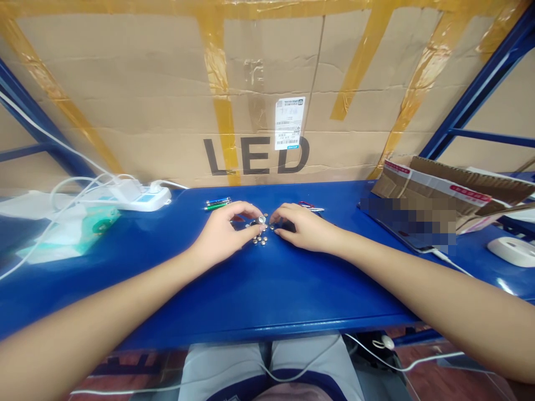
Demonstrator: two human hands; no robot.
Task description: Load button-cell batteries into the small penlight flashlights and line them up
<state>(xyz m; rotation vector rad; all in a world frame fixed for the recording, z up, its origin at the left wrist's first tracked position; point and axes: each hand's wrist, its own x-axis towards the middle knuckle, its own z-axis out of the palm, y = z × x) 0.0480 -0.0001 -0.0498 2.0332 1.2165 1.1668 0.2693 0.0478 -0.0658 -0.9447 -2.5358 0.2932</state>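
Between thumb and fingertips, my left hand (228,229) pinches a small round silver piece (261,219) above the blue table (234,295). Just to its right, my right hand (303,227) has its thumb and fingers curled round a small round metal piece (272,226) at the fingertips. Several more small round metal pieces (259,240) lie in a loose cluster on the table between and in front of the hands. Green and blue pens (217,204) are behind my left hand. Behind my right hand lie a red item and a silver one (312,208), partly hidden.
At the left are a white power strip (156,199) with cables and a green-white plastic packet (69,234). A phone or tablet (393,228) on a cable, an open cardboard box (434,192) and a white mouse-like object (513,251) are at the right. Large cardboard (159,100) stands behind.
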